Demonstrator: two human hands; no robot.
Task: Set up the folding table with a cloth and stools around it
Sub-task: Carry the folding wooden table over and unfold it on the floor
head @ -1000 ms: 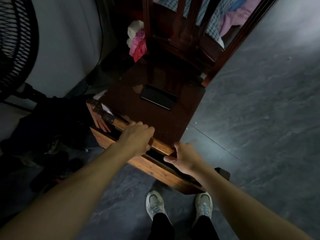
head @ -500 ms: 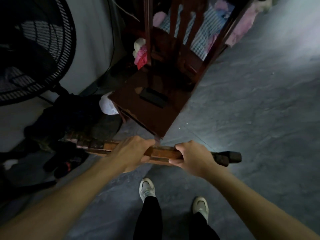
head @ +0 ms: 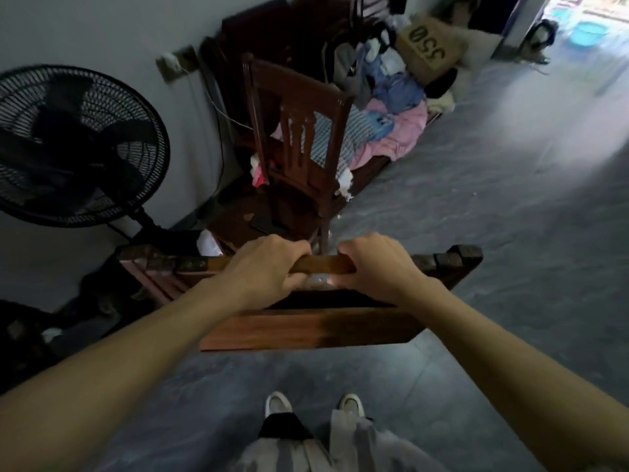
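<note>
Gripping the top rail of the folded wooden table (head: 306, 327), left hand (head: 263, 267) and right hand (head: 379, 269) curl tightly round it.

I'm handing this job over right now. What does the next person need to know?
Left hand: grips the top rail of the folding table, fingers curled over it.
Right hand: grips the same rail, beside the left.
Table: folded, held on edge in front of the body, apparently off the floor, near the wooden chair; fan to the left.
Done: table picked up.
Left: carry it to open floor, unfold it, lay the cloth, place the stools. No stools in view.
</note>
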